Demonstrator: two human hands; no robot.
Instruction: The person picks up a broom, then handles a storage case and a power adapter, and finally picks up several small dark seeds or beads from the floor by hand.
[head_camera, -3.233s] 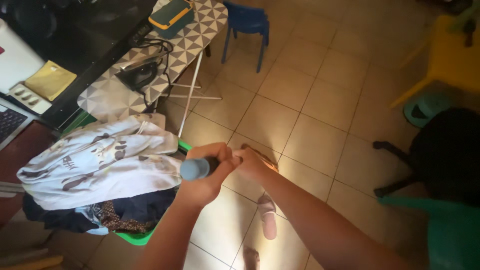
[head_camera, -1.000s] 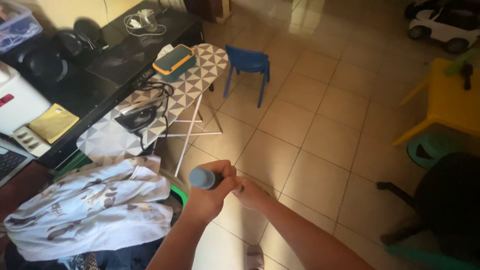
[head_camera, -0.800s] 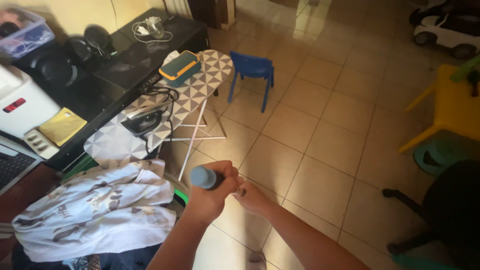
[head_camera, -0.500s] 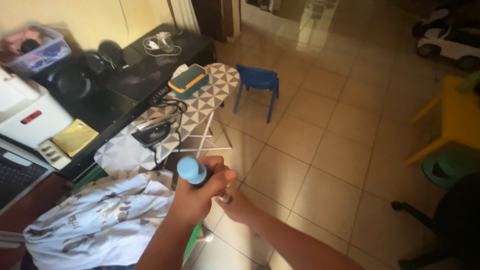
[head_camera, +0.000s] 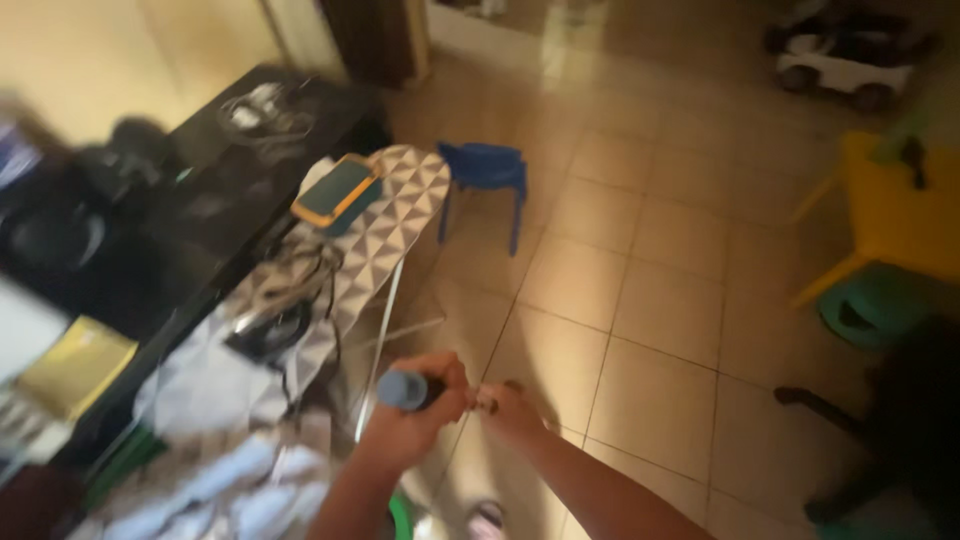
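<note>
Left hand (head_camera: 405, 430) fisted on blue-capped handle (head_camera: 403, 390), right hand (head_camera: 508, 412) pinching its tip; ironing board (head_camera: 330, 285) with iron (head_camera: 268, 330) left, blue chair (head_camera: 485, 170) far.

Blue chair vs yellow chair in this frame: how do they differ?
Colour: the blue chair is dark blue, the yellow chair bright yellow. Place: the blue chair stands by the tip of the ironing board, the yellow chair at the right edge above a green tub. View: the blue chair shows whole, the yellow chair is cut off by the frame. Both stand upright on the tiled floor.
</note>
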